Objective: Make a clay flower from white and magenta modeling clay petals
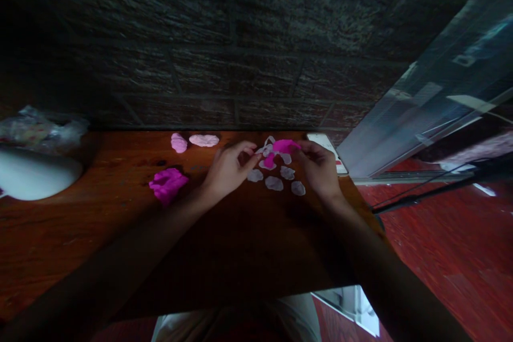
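Note:
My right hand [319, 169] pinches a flat, bright pink piece of what looks like soft clay [285, 146] by its right end. Facing it, my left hand [230, 168] has thumb and finger pinched at the edge of a pale, see-through petal-like piece [265, 150]. A smaller bright pink bit [269, 160] shows between the hands, over the pale pieces. Below them, several thin translucent flakes [274, 184] lie spread on the wooden table [240, 240]. How the pink and pale pieces join is too blurred to tell.
A crumpled magenta lump [168, 184] and two light pink lumps [204, 140] lie left of my hands. A phone [328, 149] rests by the right edge, partly behind my right hand. At far left are a white rounded object [38, 173] and a clear plastic bag [38, 131]. A brick wall [240, 75] bounds the back.

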Demonstrator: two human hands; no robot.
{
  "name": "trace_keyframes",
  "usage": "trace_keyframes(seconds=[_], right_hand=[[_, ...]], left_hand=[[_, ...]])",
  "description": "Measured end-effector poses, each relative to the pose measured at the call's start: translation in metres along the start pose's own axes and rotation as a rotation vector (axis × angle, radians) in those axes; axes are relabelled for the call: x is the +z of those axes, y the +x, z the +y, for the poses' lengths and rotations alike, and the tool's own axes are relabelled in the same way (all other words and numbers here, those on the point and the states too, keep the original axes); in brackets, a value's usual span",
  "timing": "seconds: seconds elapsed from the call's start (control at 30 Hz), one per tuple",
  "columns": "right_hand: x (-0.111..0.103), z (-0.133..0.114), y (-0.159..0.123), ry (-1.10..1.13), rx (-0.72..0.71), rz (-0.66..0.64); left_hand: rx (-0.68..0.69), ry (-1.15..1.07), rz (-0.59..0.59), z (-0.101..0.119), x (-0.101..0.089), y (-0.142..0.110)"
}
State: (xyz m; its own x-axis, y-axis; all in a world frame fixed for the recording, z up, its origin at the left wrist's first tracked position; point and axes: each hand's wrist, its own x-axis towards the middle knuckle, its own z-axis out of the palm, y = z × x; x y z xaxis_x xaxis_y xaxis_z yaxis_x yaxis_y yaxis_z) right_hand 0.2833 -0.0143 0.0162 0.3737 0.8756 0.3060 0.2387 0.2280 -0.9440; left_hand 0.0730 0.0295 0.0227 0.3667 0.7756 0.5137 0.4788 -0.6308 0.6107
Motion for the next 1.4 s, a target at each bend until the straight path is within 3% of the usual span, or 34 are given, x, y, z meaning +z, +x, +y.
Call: trace_keyframes(seconds=[0.27, 0.5, 0.8, 1.0, 1.17, 1.4], right_hand=[[0.003, 0.016, 0.004, -0.019, 0.062, -0.002], [0.002, 0.014, 0.004, 0.023, 0.078, 0.003], [0.001, 0.014, 0.003, -0.004, 0.081, 0.001], [0.003, 0.011, 0.0, -0.028, 0.046, -0.023], [0.009, 0.013, -0.007, -0.079, -0.02, -0.093], [0.014, 0.012, -0.012, -0.145, -0.034, -0.136]], left_hand=[[0.003, 0.36, -0.066, 0.005, 0.03, 0.004], [0.011, 0.435, -0.088, 0.007, 0.04, 0.002], [0.072, 0.193, -0.054, -0.005, 0.045, 0.004], [0.11, -0.021, 0.055, 0.006, 0.028, -0.004], [0.048, -0.208, 0.059, 0.008, 0.019, -0.012], [-0.024, -0.302, 0.041, -0.004, 0.024, -0.013]])
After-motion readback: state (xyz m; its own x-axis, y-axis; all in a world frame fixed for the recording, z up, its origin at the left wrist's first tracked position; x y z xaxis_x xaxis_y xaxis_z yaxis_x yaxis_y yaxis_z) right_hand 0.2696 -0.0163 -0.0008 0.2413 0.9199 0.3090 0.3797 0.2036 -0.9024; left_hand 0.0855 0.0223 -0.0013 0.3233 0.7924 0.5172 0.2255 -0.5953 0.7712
